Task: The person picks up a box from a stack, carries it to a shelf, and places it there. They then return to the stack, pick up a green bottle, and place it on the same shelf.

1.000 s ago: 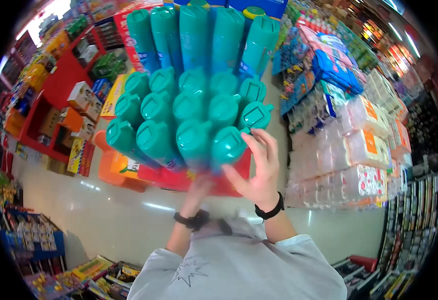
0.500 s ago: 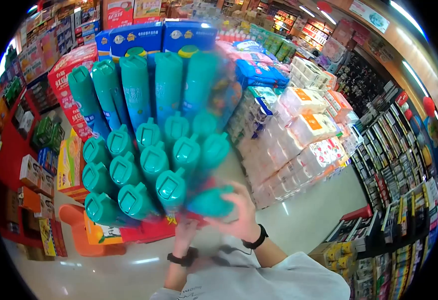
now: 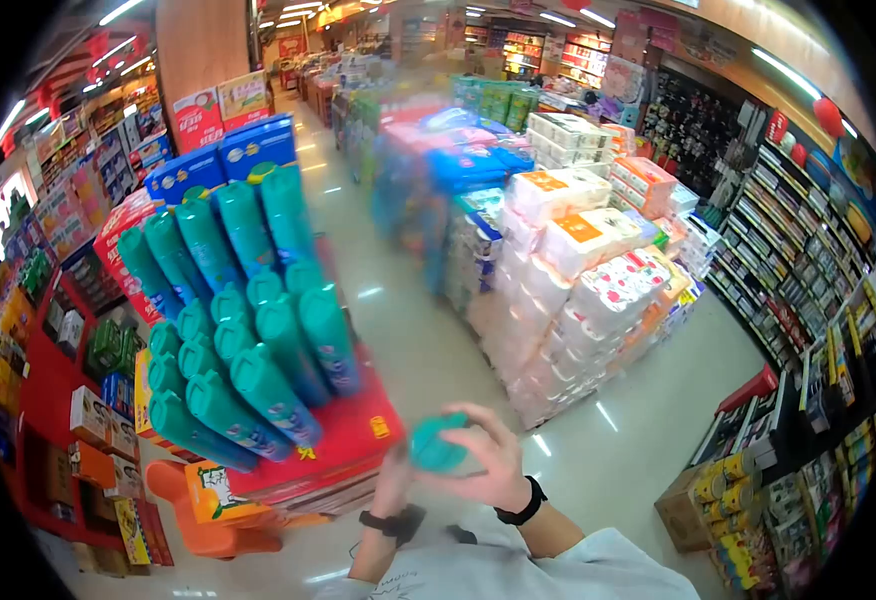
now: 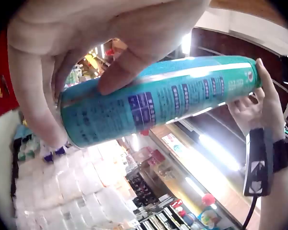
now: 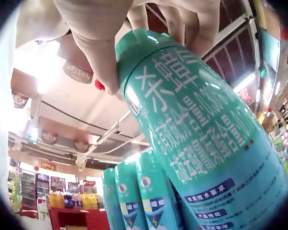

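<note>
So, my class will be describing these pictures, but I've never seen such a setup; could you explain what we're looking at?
There is no robot here, just a person in a shop. The wide head picture comes from a camera worn on the head, looking forward and down. The other two come from cameras worn on the wrists, each looking at that hand's work.

Both hands share one teal cockroach-spray can: the left hand grips it near the base, while the right hand has its fingers around the cap end.

In the head view, more teal cans stand in rows on a red display, with blue boxes behind them.
</note>
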